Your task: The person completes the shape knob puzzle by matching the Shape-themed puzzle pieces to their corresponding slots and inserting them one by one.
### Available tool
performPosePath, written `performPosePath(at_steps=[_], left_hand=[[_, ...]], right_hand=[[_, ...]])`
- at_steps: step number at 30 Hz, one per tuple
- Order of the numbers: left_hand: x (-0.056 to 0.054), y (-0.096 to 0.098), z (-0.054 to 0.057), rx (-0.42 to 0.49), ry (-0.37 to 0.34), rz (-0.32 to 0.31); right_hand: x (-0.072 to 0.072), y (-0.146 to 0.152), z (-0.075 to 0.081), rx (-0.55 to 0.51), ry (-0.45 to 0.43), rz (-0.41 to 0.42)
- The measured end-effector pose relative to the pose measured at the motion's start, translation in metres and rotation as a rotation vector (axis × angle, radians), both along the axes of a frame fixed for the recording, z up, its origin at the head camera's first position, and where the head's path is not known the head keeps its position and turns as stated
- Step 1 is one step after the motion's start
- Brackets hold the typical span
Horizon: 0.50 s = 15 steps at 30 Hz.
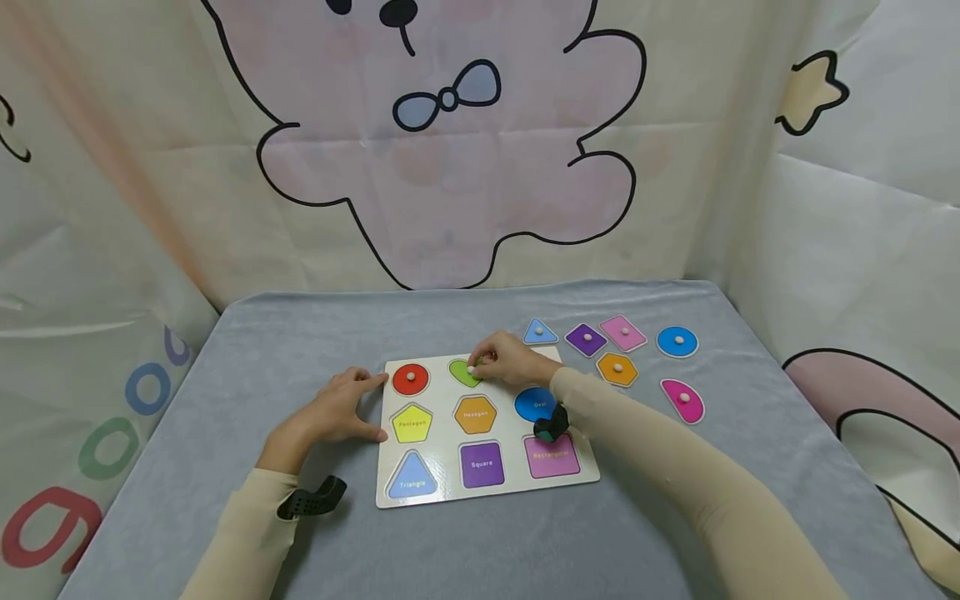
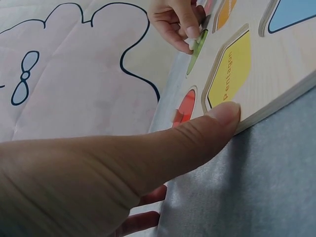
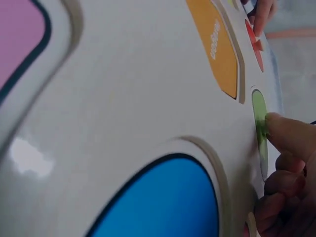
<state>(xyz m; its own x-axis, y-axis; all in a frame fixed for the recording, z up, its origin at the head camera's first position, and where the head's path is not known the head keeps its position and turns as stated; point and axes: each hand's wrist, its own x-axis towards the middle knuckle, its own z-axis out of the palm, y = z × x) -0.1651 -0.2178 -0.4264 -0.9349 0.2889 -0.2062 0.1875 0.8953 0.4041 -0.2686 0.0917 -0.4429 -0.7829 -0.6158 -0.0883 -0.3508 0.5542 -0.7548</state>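
Observation:
A white wooden shape puzzle board (image 1: 448, 454) lies on the table. My right hand (image 1: 513, 360) pinches the small knob of a green puzzle piece (image 1: 461, 374) at the board's top middle recess. In the right wrist view the green piece (image 3: 259, 111) lies in or right at its recess; how fully it is seated I cannot tell. My left hand (image 1: 326, 412) touches the board's left edge with spread thumb and forefinger; in the left wrist view the thumb (image 2: 217, 121) rests on the rim beside the yellow pentagon recess. A red circle piece (image 1: 403, 385) with a knob sits at the top left.
Right of and behind the board lie loose knobbed pieces: a light blue triangle (image 1: 539, 338), purple (image 1: 579, 340) and pink (image 1: 632, 340) quadrilaterals, an orange hexagon (image 1: 608, 372), a blue oval (image 1: 667, 343) and a magenta half-round piece (image 1: 690, 410). Grey cloth covers the table (image 1: 487, 558).

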Motion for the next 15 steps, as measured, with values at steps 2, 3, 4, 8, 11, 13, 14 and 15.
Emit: performPosePath(at_steps=[2,3,4,8,11,13,14,15], left_hand=[[0.001,0.000,-0.001,0.001,0.001,-0.002],[0.001,0.000,-0.002,0.001,0.000,-0.003],[0.002,0.000,-0.002,0.001,0.002,-0.004],[0.002,0.000,-0.002,0.000,0.005,0.002],[0.002,0.000,-0.001,-0.001,0.007,0.006],[0.002,0.001,-0.001,-0.003,0.007,0.006],[0.002,0.001,-0.001,-0.003,0.006,0.007],[0.001,0.001,-0.001,-0.005,0.006,0.007]], right_hand=[[0.001,0.001,0.001,0.012,-0.002,-0.003],[0.001,0.002,0.002,0.018,-0.001,-0.009],[0.002,0.003,0.003,0.023,0.002,-0.017],[0.003,0.011,0.008,0.002,0.024,-0.030],[0.004,0.017,0.012,-0.018,0.053,-0.035],[0.004,0.022,0.013,-0.017,0.072,-0.043],[0.005,0.024,0.014,-0.016,0.080,-0.050],[0.006,0.026,0.015,-0.016,0.086,-0.059]])
